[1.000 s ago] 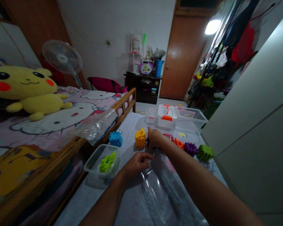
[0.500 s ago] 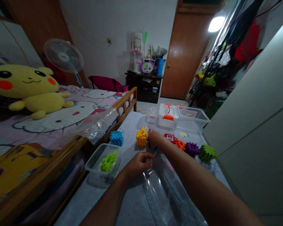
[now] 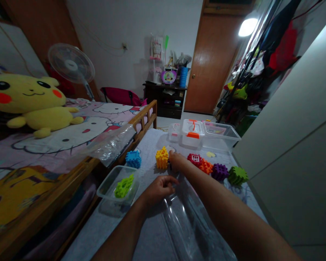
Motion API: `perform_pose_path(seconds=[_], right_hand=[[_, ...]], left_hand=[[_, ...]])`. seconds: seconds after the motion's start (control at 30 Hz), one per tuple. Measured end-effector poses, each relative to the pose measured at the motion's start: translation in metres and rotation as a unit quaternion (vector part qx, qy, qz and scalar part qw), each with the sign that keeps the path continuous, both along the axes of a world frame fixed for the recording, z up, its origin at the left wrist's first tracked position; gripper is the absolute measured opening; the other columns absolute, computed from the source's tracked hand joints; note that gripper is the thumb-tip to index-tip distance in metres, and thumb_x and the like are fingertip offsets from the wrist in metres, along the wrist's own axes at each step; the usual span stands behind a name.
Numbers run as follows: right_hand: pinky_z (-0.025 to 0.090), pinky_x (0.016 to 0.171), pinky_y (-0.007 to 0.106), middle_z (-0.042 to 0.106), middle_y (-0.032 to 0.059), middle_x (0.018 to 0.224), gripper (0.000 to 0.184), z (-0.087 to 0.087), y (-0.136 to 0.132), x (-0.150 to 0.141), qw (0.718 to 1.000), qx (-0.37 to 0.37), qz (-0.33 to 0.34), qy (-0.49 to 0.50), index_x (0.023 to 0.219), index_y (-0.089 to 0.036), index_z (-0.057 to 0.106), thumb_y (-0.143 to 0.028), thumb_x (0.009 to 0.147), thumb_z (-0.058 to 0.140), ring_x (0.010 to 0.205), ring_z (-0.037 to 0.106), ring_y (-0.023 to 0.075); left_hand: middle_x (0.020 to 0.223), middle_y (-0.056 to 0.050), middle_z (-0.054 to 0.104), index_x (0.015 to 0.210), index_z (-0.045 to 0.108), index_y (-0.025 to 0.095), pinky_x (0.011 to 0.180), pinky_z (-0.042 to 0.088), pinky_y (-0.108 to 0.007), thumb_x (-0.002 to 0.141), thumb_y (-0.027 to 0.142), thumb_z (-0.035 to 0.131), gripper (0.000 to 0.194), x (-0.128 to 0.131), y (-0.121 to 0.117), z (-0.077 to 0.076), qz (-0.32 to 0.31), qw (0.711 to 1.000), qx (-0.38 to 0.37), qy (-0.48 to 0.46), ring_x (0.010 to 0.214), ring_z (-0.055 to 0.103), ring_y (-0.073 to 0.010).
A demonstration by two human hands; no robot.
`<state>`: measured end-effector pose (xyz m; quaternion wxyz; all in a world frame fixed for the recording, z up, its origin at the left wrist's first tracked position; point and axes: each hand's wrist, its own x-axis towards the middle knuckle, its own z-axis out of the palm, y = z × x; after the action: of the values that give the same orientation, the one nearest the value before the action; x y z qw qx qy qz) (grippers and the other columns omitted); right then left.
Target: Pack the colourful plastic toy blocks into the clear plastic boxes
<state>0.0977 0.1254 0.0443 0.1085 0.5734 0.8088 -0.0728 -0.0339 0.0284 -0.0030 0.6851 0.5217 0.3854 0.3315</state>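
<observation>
My right hand [image 3: 177,161] reaches forward with its fingers curled downward, just right of a stack of yellow notched plastic blocks [image 3: 162,158]. Its fingertips are mostly hidden, and a small dark thing shows at them that I cannot make out. Nearer to me, my left hand [image 3: 162,186] hovers loosely bent at the edge of a long clear plastic sheet or case [image 3: 187,221], thumb and forefinger apart with nothing seen between them. To the left, a clear tub [image 3: 103,192] holds lime-green notched pieces [image 3: 124,186]. Blue notched blocks [image 3: 133,159] stand behind that tub.
Right of my right forearm sit red [image 3: 194,159], orange [image 3: 206,166], purple [image 3: 220,172] and green [image 3: 237,176] notched blocks in a row. Clear boxes, one with an orange latch [image 3: 192,135], line the far end. A wooden bed rail [image 3: 97,170] borders the left side.
The view has shifted very slightly. Both hands and the blocks hold nearly the same places as before.
</observation>
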Motion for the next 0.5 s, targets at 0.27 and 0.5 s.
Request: perform_pose_path(seconds=[0.27, 0.5], right_hand=[[0.056, 0.084, 0.035, 0.07, 0.0213, 0.114, 0.065, 0.007, -0.005, 0.0, 1.0, 0.001, 0.01, -0.001, 0.131, -0.005, 0.047, -0.016, 0.074, 0.075, 0.107, 0.069, 0.0319], [0.056, 0.085, 0.037, 0.07, 0.017, 0.114, 0.052, 0.016, -0.004, 0.001, 0.998, 0.035, 0.04, -0.015, 0.127, -0.008, 0.051, -0.016, 0.079, 0.071, 0.104, 0.07, 0.0282]], left_hand=[[0.066, 0.002, 0.054, 0.094, 0.073, 0.013, 0.056, 0.031, -0.023, 0.061, 0.021, 0.078, 0.034, 0.0, 0.001, 0.001, -0.003, 1.0, 0.013, -0.008, 0.058, 0.044, -0.009], [0.066, 0.002, 0.053, 0.092, 0.073, 0.013, 0.058, 0.032, -0.024, 0.061, 0.025, 0.082, 0.034, 0.001, 0.0, 0.001, 0.001, 1.0, 0.011, -0.011, 0.06, 0.047, -0.0103]])
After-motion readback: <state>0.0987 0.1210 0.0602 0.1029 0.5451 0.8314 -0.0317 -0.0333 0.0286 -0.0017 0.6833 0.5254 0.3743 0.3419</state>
